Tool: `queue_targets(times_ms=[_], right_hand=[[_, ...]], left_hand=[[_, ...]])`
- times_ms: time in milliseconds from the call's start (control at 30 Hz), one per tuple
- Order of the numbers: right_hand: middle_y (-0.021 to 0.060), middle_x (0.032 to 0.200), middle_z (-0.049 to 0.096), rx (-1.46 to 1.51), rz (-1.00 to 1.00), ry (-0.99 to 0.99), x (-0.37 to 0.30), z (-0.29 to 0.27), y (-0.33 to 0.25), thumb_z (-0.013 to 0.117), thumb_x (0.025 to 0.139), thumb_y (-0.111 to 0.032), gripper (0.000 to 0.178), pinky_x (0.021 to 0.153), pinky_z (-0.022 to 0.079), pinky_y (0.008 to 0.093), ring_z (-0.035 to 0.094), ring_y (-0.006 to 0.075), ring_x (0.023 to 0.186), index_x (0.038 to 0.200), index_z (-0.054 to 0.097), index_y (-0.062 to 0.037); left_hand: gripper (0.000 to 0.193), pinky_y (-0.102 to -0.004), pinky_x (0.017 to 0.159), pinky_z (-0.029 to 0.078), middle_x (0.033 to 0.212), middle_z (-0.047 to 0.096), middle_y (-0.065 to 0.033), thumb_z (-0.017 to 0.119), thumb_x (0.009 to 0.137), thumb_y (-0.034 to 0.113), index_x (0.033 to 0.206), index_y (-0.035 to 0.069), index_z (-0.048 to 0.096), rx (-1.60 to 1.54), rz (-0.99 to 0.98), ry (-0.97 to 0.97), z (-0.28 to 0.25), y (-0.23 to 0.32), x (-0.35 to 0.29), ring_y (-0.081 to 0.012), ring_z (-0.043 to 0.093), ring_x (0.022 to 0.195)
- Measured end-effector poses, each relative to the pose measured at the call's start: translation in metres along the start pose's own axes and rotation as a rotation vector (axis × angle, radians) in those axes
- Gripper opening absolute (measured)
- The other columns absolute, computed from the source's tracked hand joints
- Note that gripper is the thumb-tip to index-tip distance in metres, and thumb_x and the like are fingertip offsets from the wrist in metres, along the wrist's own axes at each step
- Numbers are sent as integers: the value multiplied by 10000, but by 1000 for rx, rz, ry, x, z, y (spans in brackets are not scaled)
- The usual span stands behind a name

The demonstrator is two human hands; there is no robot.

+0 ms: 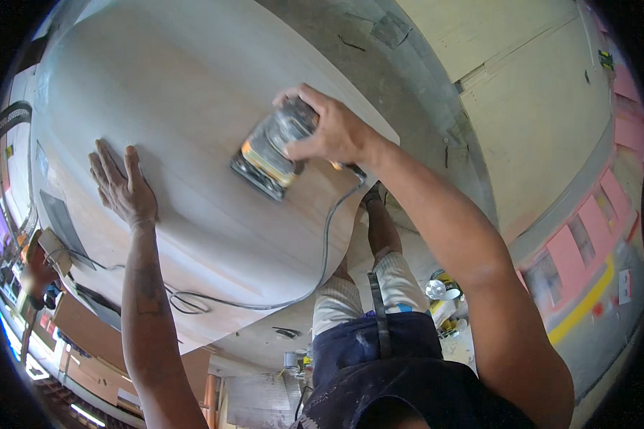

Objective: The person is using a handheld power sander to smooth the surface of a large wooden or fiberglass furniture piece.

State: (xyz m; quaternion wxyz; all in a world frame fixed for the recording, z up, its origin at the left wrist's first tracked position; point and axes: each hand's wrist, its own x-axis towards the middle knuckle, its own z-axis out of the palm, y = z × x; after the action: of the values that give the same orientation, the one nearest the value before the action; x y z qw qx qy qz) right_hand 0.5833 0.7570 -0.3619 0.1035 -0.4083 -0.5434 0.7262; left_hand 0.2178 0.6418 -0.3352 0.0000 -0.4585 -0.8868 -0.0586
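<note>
My right hand (329,125) is wrapped round the top of a dusty sheet sander (270,146) with a grey body and orange-yellow trim. Its flat black pad rests on a large, smoothly curved panel (193,79), coated in a pale grey, slightly pinkish finish. On the same panel, left of the sander, my left hand (125,187) lies flat with its fingers stretched out and holds nothing. A dark power cord (327,243) leaves the sander's rear near my right wrist and sweeps down across the panel into a loose loop.
Beyond the panel's right edge lies the grey concrete floor (426,93), with a large cream board (529,93) further right. Pink sheets (576,250) line the far right. Cans and bottles (444,300) stand near my legs. Cardboard (96,329) sits at lower left.
</note>
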Motion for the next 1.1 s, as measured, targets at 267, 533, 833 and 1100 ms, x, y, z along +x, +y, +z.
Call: queue_targets(times_ms=[267, 533, 833, 1100], right_hand=[[75, 1146, 626, -73, 47, -6, -122, -19, 44, 805, 622, -128, 676, 955, 503, 362, 624, 217, 1081, 1254, 564, -120], [65, 1133, 616, -15, 13, -75, -41, -21, 17, 794, 620, -151, 677, 955, 481, 323, 603, 186, 1052, 1254, 563, -92], [76, 1151, 630, -78, 32, -21, -90, -17, 31, 791, 632, -124, 670, 959, 500, 339, 626, 210, 1078, 1261, 561, -118], [71, 1113, 640, 57, 39, -98, -44, -21, 12, 809, 645, -117, 692, 911, 519, 331, 635, 184, 1010, 1285, 546, -127]], left_hand=[[835, -532, 1225, 152, 1652, 281, -188, 380, 973, 730, 1610, 194, 318, -47, 12, 15, -2, 11, -2, -364, 218, 1541], [784, -498, 1227, 185, 1631, 301, -225, 417, 1015, 623, 1590, 96, 339, -15, 31, 19, -3, 14, -5, -384, 232, 1529], [771, -508, 1228, 176, 1629, 306, -225, 405, 1009, 635, 1585, 125, 361, 33, 38, 36, -6, 9, -3, -395, 249, 1523], [723, -514, 1227, 184, 1624, 326, -215, 452, 1018, 585, 1587, 147, 363, 4, 41, 59, -1, 17, -5, -395, 260, 1518]])
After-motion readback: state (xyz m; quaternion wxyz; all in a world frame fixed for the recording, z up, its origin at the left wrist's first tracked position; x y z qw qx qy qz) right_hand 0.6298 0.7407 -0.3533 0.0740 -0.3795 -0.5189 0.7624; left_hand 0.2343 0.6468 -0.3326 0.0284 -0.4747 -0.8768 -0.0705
